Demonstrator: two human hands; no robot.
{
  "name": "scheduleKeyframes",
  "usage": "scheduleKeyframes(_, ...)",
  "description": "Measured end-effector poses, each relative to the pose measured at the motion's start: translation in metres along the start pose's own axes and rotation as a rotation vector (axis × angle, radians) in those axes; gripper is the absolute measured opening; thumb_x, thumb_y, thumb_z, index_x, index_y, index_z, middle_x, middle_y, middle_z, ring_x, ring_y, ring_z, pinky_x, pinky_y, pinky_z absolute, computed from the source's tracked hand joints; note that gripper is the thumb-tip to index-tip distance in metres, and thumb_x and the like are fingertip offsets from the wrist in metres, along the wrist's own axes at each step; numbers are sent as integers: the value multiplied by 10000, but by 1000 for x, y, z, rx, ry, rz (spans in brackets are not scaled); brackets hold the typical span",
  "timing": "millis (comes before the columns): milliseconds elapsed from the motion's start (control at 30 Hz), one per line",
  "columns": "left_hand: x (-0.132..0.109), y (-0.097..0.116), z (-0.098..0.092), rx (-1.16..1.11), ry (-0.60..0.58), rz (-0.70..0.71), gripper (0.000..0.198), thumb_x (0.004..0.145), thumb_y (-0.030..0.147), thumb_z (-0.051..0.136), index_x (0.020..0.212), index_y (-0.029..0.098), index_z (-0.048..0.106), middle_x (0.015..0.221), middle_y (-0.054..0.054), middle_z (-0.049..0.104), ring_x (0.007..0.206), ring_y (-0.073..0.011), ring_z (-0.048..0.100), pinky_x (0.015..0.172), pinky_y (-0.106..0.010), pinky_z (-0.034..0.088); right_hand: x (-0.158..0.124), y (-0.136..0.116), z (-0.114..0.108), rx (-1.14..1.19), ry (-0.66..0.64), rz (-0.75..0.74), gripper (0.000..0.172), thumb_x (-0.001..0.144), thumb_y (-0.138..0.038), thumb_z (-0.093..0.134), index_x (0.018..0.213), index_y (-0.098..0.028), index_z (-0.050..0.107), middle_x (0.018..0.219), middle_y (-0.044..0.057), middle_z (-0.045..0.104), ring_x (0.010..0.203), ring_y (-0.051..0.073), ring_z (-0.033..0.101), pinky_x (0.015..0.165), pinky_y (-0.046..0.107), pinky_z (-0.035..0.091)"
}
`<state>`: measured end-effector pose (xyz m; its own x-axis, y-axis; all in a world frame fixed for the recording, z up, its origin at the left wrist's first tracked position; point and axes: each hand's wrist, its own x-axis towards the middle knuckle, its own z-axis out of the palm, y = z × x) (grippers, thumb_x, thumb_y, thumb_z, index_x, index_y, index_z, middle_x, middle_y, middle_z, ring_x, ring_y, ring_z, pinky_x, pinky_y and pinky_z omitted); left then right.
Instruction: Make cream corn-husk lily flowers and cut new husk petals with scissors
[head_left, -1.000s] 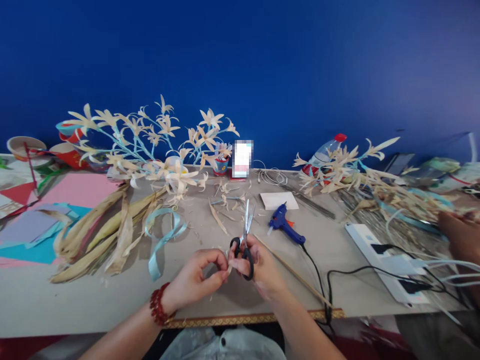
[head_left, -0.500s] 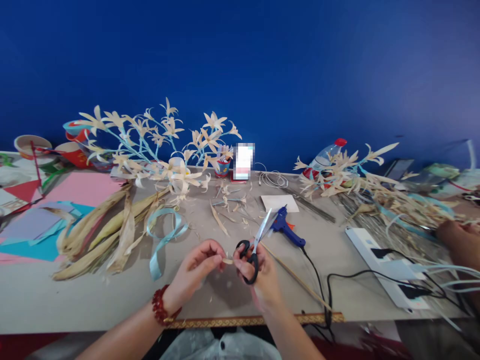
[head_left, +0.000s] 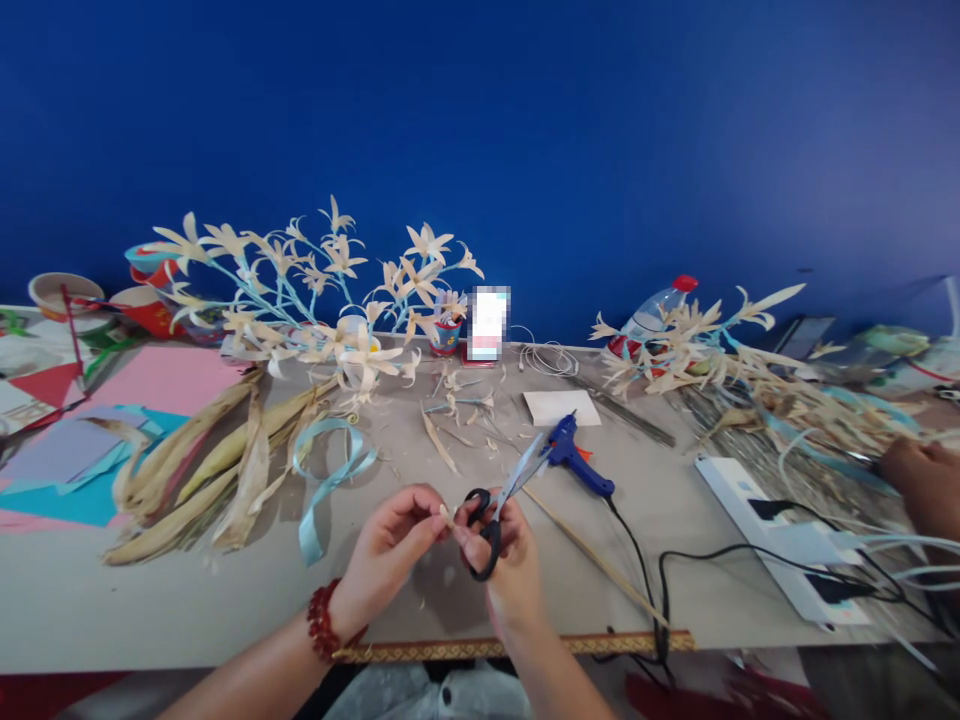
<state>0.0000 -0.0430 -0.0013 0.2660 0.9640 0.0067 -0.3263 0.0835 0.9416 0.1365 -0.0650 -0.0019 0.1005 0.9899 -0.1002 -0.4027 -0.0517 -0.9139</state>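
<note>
Near the front of the table, my left hand (head_left: 401, 545) pinches a small pale piece of husk (head_left: 448, 515) between thumb and fingertips. My right hand (head_left: 506, 560) is close beside it, its fingertips meeting the same piece. Black-handled scissors (head_left: 491, 525) are held in that right hand, blades pointing up and away to the right, slightly apart. Just beyond the blade tips lies a blue glue gun (head_left: 574, 455). A light blue ribbon (head_left: 334, 450) curls on the table to the left of my hands, beside long dried corn husks (head_left: 225, 465).
Husk flowers on blue stems (head_left: 300, 290) stand at the back left; more flowers (head_left: 690, 335) lie by a bottle (head_left: 656, 312) at right. A power strip (head_left: 780, 545) with cables and another person's hand (head_left: 919, 480) are at far right. A thin stick (head_left: 592, 555) lies nearby.
My right hand has shifted left toward my left hand, and the scissors have tilted further to the right. The small husk piece now stands more upright between my fingertips.
</note>
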Motion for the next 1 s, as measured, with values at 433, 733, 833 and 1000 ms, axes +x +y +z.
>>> scheduleKeyframes(433,0,5,-8,272,-1,67,135,864,248,570,754,171,558,701,1,533,659,-123,484,622,-230,390,-10,-3,-43,-473,-466,237,532,675,-668,675,742,-202,426,626,-60,383,553,92,305,487,220,228)
scheduleKeyframes(733,2,7,-9,340,-32,78,129,861,237,547,748,175,534,691,3,520,652,-128,466,609,-229,377,-9,-4,-41,-454,-457,273,556,657,-698,666,742,-205,422,616,-65,375,548,90,314,487,218,223)
scheduleKeyframes(833,1,8,-9,336,-32,69,124,857,227,552,745,176,536,692,-1,524,653,-131,470,608,-230,375,-9,-5,-41,-444,-449,266,533,668,-672,674,732,-205,426,604,-69,376,542,88,300,483,216,216)
scheduleKeyframes(1000,2,7,-9,324,-25,61,126,858,238,561,749,179,540,690,-1,529,651,-131,475,610,-229,375,-9,-6,-39,-431,-432,269,468,697,-594,697,709,-205,438,589,-71,382,526,84,307,469,210,210)
